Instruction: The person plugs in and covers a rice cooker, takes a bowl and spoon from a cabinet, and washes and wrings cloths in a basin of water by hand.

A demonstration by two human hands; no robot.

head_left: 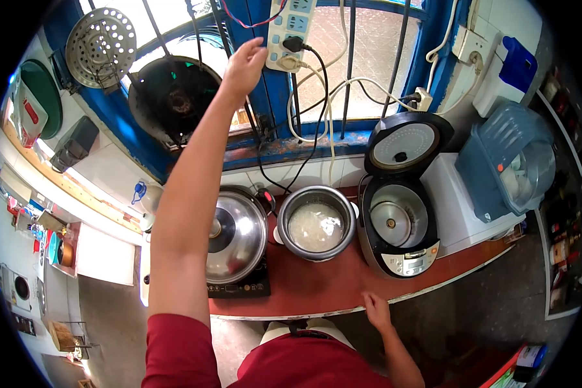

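My left hand (244,68) is raised at the window, just left of a white power strip (297,24). Its fingers are curled together, and whatever they may hold is hidden. A black plug (293,44) and a beige plug (291,63) sit in the strip. My right hand (377,311) hangs low by the counter's front edge, loosely open with nothing visible in it. On the red counter (304,284) stands an inner pot (317,253) containing rice in cloudy water. To its right, a rice cooker (401,255) has its lid (404,143) up and no pot inside.
A lidded wok (239,249) rests on a black induction cooker (246,289) at left. Cords (320,116) hang from the strip to behind the pots. A blue-grey bin (491,171) stands on a white box (456,207) at right. Window bars (349,71) run behind.
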